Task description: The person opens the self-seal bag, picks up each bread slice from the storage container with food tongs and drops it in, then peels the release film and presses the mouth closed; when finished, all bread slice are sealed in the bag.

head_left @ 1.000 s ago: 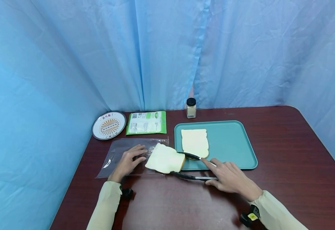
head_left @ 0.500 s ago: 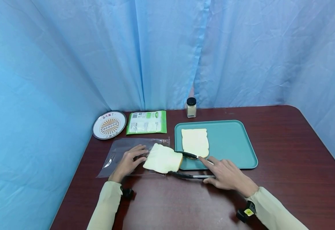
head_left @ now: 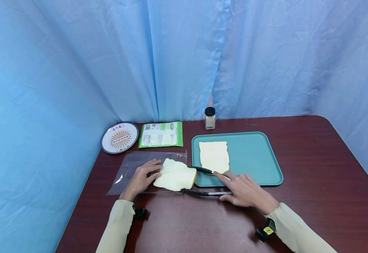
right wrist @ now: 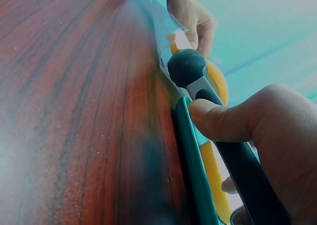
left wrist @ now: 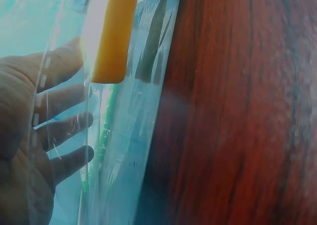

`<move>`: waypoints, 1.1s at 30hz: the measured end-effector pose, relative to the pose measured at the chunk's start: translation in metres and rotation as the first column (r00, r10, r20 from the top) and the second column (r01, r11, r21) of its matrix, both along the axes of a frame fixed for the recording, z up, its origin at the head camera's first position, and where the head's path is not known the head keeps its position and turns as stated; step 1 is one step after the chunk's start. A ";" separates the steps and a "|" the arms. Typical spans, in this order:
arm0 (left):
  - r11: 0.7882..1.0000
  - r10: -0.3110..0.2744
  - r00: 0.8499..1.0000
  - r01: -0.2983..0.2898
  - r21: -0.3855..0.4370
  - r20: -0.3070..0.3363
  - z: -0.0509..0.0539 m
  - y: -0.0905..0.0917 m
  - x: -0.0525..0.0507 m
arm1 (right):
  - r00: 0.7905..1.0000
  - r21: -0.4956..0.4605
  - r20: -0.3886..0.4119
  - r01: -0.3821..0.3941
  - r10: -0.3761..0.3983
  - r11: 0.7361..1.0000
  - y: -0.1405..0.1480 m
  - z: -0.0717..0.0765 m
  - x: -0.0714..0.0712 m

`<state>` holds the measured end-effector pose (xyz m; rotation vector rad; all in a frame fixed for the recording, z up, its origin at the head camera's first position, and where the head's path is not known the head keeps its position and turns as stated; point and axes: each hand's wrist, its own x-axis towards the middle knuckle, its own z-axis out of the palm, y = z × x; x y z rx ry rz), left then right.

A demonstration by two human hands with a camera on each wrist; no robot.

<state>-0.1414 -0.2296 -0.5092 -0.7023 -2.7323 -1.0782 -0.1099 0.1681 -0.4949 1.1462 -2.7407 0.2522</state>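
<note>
My right grip (head_left: 244, 189) clasps tongs (head_left: 195, 193) spanning the bread slice (head_left: 175, 175) to its left, probably for support; left grip (head_left: 142, 177), fingers extended, likely steadies the clear bag (head_left: 129, 162).

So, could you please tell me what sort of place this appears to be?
Probably a curtained-off recording booth rather than a real kitchen: pale blue curtains surround the far side of a dark wood-grained table, and small black devices are worn at both wrists.
</note>
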 end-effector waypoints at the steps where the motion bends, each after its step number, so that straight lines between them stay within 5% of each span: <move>1: 1.000 0.001 1.000 -0.001 0.001 -0.001 0.000 0.000 0.000 | 1.000 0.002 -0.001 -0.003 0.003 1.000 0.000 0.000 -0.001; 15: 1.000 0.007 1.000 -0.007 0.025 0.024 0.002 -0.005 0.002 | 0.999 0.016 0.003 -0.035 0.035 0.999 0.001 0.001 -0.008; 33: 0.999 -0.023 0.999 0.025 0.039 -0.041 0.002 0.000 0.002 | 0.997 0.017 -0.003 -0.073 0.073 0.997 -0.007 0.004 -0.018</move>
